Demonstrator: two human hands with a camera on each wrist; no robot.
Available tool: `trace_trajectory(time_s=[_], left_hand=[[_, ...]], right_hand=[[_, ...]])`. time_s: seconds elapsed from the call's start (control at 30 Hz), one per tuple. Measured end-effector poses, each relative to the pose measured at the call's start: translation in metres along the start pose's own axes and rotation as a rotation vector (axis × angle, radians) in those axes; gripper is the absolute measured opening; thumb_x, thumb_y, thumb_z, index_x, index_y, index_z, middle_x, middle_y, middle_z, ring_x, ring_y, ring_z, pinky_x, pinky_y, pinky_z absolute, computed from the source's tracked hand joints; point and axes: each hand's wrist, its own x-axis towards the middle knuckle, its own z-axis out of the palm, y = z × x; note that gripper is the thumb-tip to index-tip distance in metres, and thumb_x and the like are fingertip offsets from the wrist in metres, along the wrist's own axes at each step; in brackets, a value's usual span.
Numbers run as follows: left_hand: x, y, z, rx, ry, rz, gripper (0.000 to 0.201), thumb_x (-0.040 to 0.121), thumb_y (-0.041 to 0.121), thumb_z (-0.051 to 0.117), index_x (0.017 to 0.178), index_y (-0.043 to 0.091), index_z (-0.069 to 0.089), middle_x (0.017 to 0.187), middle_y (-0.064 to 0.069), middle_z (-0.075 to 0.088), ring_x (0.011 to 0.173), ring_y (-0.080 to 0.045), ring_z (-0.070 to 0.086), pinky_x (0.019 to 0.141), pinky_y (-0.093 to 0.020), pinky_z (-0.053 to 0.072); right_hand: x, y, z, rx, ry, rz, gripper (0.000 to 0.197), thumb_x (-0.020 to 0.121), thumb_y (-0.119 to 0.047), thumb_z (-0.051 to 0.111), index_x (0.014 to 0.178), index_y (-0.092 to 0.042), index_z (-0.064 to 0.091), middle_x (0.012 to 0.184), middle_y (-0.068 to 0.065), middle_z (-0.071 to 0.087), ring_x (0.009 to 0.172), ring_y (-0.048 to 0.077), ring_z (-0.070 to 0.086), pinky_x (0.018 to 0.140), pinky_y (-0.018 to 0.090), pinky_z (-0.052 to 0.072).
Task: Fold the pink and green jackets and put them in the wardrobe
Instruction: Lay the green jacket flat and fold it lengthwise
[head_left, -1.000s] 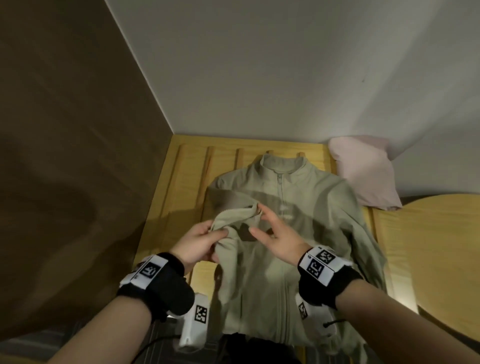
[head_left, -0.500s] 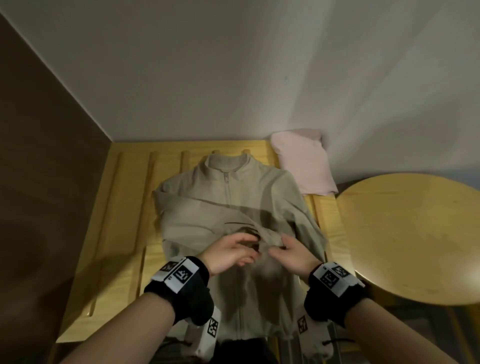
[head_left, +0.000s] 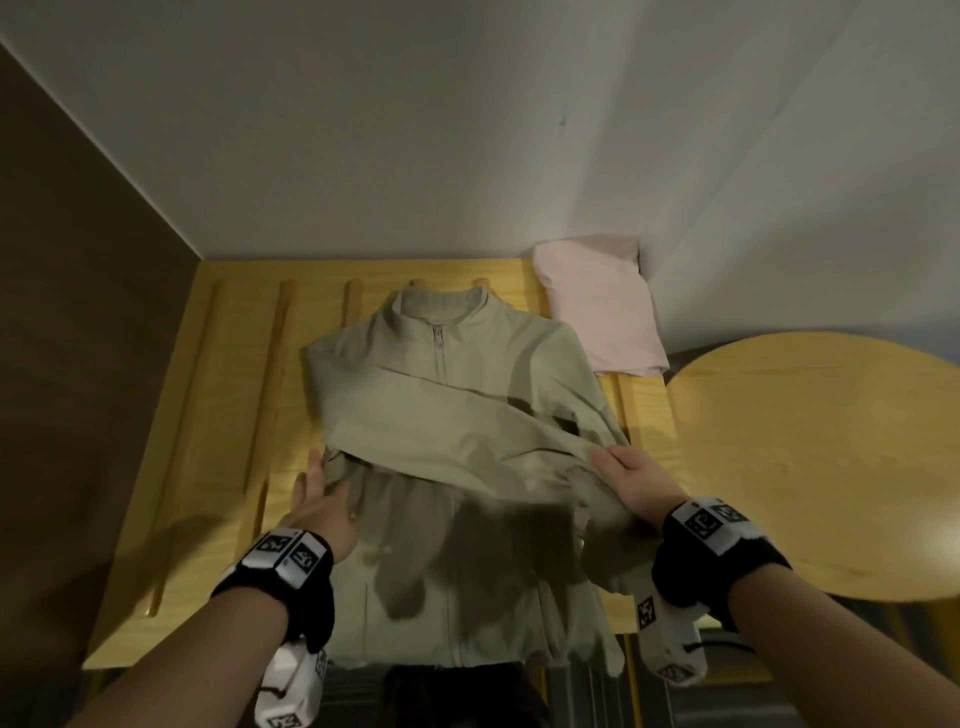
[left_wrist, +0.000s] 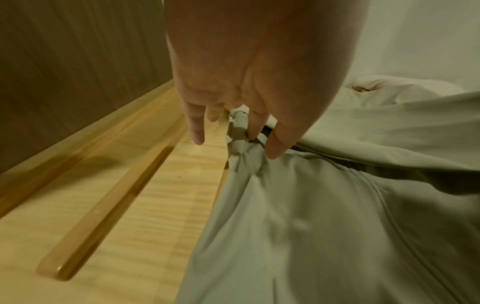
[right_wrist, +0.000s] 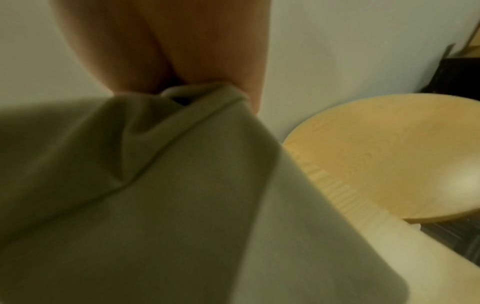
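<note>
The green jacket (head_left: 441, 415) lies face up on the slatted wooden top (head_left: 218, 415), collar toward the wall, with one sleeve folded across its chest. My left hand (head_left: 324, 488) is at the jacket's left edge; in the left wrist view, thumb and fingers (left_wrist: 275, 148) pinch a bunch of the fabric (left_wrist: 311, 226). My right hand (head_left: 618, 467) holds the end of the folded sleeve at the jacket's right side; in the right wrist view the cloth (right_wrist: 155, 205) is pinched under my fingers (right_wrist: 202, 61). The pink jacket (head_left: 597, 312) lies folded at the back right.
A round wooden table (head_left: 805, 467) stands right of the slatted top, close to my right hand. A dark brown panel (head_left: 78, 312) closes off the left side, and a white wall (head_left: 467, 130) stands behind. Bare slats show left of the jacket.
Both hands moved apart from the jacket's middle. The right hand drew the sleeve end across to the right side, and the left hand went to the left edge. The view swung right.
</note>
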Motion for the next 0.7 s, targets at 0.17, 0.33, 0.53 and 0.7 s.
trace_trajectory(time_s=[0.17, 0.33, 0.53, 0.7], left_hand=[[0.01, -0.004, -0.007, -0.044, 0.09, 0.025, 0.059, 0.095, 0.026, 0.038, 0.148, 0.012, 0.016, 0.156, -0.004, -0.001, 0.141, -0.024, 0.015, 0.113, -0.035, 0.026], [0.009, -0.013, -0.007, 0.0, 0.16, -0.092, 0.052, 0.095, 0.029, 0.035, 0.143, 0.012, 0.025, 0.143, -0.007, 0.019, 0.131, -0.025, 0.024, 0.103, -0.038, 0.036], [0.018, -0.02, -0.005, -0.038, 0.09, -0.226, 0.051, 0.096, 0.035, 0.031, 0.142, 0.014, 0.027, 0.148, -0.005, 0.014, 0.135, -0.025, 0.024, 0.106, -0.04, 0.033], [0.028, -0.019, -0.003, -0.075, 0.089, -0.128, 0.056, 0.095, 0.033, 0.036, 0.146, 0.01, 0.026, 0.155, 0.002, -0.021, 0.145, -0.022, -0.001, 0.116, -0.04, 0.02]], right_hand=[[0.005, -0.006, 0.0, 0.09, 0.069, 0.101, 0.051, 0.094, -0.049, 0.04, 0.123, -0.01, 0.056, 0.132, 0.013, 0.053, 0.122, 0.031, 0.046, 0.102, 0.035, 0.031], [0.004, -0.009, -0.005, -0.019, -0.121, 0.091, 0.087, 0.061, -0.059, 0.075, 0.13, -0.015, 0.044, 0.126, 0.004, 0.053, 0.114, 0.024, 0.052, 0.099, 0.039, 0.043], [0.011, -0.005, -0.012, -0.046, 0.046, 0.082, 0.032, 0.084, -0.022, 0.062, 0.111, -0.012, 0.047, 0.103, 0.008, 0.055, 0.097, 0.025, 0.05, 0.079, 0.032, 0.038], [0.015, 0.002, -0.023, 0.051, 0.128, 0.07, 0.023, 0.088, -0.031, 0.06, 0.098, -0.01, 0.062, 0.093, 0.011, 0.061, 0.087, 0.026, 0.054, 0.082, 0.038, 0.044]])
